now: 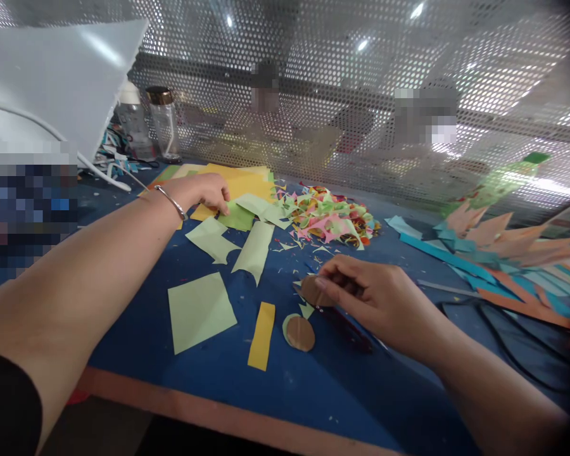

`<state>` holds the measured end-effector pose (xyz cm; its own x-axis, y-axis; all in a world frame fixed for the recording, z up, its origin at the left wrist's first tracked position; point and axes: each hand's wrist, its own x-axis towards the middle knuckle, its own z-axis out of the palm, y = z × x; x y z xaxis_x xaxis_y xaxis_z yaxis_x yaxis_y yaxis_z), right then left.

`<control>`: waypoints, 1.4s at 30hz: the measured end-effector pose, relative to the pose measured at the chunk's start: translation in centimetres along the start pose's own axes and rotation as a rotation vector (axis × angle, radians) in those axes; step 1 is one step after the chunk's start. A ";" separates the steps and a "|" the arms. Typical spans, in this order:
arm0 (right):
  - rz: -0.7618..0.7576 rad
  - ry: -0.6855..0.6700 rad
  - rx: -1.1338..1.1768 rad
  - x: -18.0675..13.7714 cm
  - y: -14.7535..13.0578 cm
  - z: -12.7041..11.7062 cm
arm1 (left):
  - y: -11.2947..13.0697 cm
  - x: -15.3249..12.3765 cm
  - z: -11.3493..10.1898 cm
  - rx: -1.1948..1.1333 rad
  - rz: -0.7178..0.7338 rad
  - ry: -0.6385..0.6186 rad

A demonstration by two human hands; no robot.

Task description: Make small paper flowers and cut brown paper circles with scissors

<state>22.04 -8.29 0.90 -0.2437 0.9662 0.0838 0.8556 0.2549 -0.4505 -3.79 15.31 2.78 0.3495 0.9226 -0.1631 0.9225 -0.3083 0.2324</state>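
Observation:
My left hand (209, 193) is at the far side of the blue table, fingers bent and closed on the edge of a green paper sheet (240, 216), next to yellow sheets (247, 182). In my right hand (368, 288) a round brown cardboard disc (313, 292) is pinched between thumb and fingers. Just below it lies another brown disc (301, 334) on a pale green paper circle (285, 328). A dark red tool (356, 332), partly hidden, rests under my right hand. Pale green paper pieces (202, 311) and a yellow strip (262, 335) lie nearer me.
A heap of colourful paper scraps (332, 215) sits at the back against a perforated metal screen (313, 126). Folded orange and blue paper (498, 244) and black cables (503, 342) are at right. Two bottles (164, 123) stand at back left.

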 end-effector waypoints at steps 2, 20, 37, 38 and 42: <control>0.001 -0.004 0.005 0.0 0.0 0.0 | -0.1 0.0 -0.1 -0.028 0.009 0.017; -0.024 0.010 0.037 0.0 0.6 0.1 | -0.6 -1.7 -3.3 -0.306 0.195 0.195; 0.082 0.407 0.486 0.7 0.9 -0.3 | 10.1 -6.1 5.2 -1.398 0.294 -0.038; 0.088 0.410 0.492 0.8 0.9 -0.3 | 10.2 -6.9 5.3 -1.391 0.270 -0.073; 0.083 0.386 0.518 1.0 1.0 0.0 | 10.3 -9.6 5.7 -1.339 0.243 -0.227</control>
<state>22.67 -7.10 0.47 0.0779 0.9507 0.3003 0.5105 0.2207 -0.8311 3.31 1.93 1.32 0.6161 0.7803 -0.1072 0.0200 0.1206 0.9925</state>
